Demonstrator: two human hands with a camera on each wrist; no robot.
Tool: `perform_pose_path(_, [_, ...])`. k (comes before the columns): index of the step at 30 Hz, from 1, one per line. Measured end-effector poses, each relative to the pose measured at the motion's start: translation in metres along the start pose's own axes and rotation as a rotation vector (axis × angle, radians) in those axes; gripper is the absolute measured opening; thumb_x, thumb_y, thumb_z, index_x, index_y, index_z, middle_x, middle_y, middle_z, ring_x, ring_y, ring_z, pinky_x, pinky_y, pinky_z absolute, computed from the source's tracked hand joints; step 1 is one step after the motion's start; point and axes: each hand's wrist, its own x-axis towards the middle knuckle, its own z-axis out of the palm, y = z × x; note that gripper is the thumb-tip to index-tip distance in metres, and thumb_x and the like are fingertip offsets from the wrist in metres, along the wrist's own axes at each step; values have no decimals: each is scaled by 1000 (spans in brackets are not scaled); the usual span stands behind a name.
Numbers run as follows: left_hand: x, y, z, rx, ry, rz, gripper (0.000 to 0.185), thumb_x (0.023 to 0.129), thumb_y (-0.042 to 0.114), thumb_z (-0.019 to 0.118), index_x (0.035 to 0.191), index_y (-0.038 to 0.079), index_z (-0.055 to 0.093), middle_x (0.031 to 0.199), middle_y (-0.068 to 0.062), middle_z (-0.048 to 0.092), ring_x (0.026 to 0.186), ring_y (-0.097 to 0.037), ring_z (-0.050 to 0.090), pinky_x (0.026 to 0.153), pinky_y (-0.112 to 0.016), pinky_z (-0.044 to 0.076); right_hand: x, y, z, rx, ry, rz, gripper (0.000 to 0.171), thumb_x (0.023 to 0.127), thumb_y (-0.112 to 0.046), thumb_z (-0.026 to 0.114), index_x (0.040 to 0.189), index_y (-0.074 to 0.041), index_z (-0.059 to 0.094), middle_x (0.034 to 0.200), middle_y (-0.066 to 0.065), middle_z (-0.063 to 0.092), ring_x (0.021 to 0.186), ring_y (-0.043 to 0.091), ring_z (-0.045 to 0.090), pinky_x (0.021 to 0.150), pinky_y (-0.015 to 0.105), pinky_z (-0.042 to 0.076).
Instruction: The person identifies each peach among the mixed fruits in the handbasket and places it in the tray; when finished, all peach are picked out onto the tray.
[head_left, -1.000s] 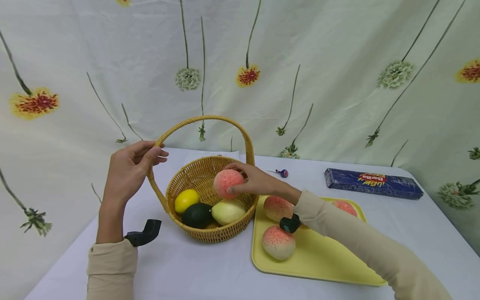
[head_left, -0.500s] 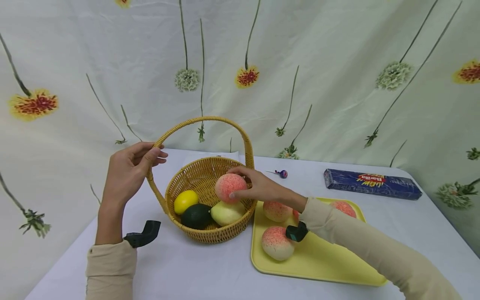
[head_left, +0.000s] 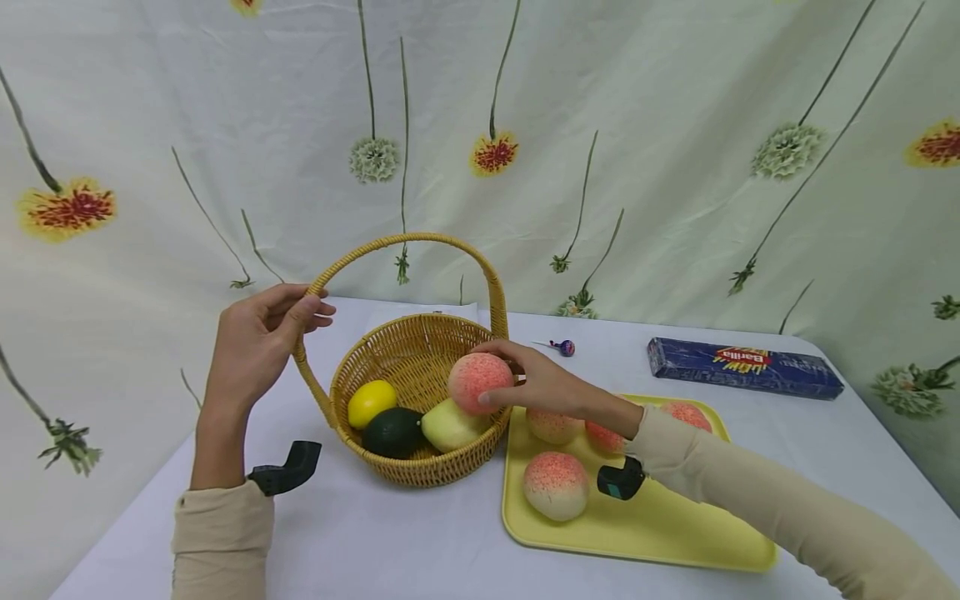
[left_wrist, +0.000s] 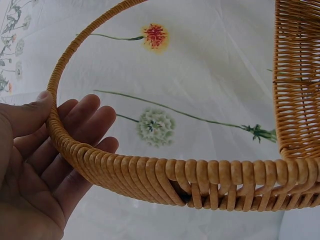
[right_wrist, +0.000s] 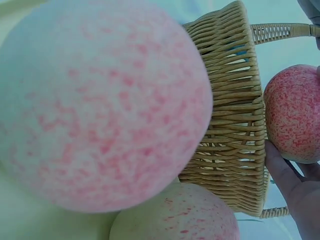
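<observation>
A round woven wicker basket (head_left: 420, 467) with a tall arched handle (head_left: 408, 240) is sitting on the white tabletop (head_left: 390, 542), and inside it a yellow lemon (head_left: 371, 401), a dark green avocado (head_left: 394, 431) and a pale yellow-green mango-like fruit (head_left: 452, 425) are lying side by side along the near wall, touching one another. The right hand (head_left: 542, 385) is gripping a round pink-speckled peach (head_left: 480, 382), fingers curled over its top and thumb underneath, holding it just above the basket's right rim, over the pale fruit; whether it is touching that fruit cannot be told. The peach is looking matte, cream underneath with dense red-pink flecks, rounder and redder toward the top. The left hand (head_left: 258, 346) is holding the handle's left side, thumb on the near face and the fingers lying loosely curved behind it, as the left wrist view is showing (left_wrist: 45, 165). Just right of the basket a flat yellow plastic tray (head_left: 675, 542) is carrying more peaches of the same kind: one at the near left (head_left: 556, 485), one behind it by the basket (head_left: 553, 425), a third partly hidden under the wrist (head_left: 603, 436) and a fourth at the back behind the sleeve (head_left: 686, 414). Farther back a dark blue pasta box (head_left: 745, 367) and a small lollipop (head_left: 564, 347) are lying on the tabletop, in front of a flower-printed cloth backdrop (head_left: 675, 150).
</observation>
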Motion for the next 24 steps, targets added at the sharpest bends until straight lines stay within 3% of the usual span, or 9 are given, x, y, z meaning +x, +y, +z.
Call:
perform_pose_path(11, [0, 0, 0, -14, 4, -6, 32, 96, 26, 57, 119, 4, 65, 100, -11, 71, 81, 5, 65, 71, -10, 51, -10, 2, -4, 80, -11, -5, 59, 86, -21, 71, 139, -18, 44, 129, 5, 54, 116, 21, 56, 90, 36, 52])
perform_pose_path(24, [-1, 0, 0, -13, 6, -10, 32, 96, 26, 57, 120, 5, 64, 101, -12, 71, 81, 5, 65, 72, -10, 51, -25, -2, -3, 73, -5, -9, 57, 88, -17, 69, 139, -15, 43, 130, 5, 53, 117, 22, 56, 93, 35, 51])
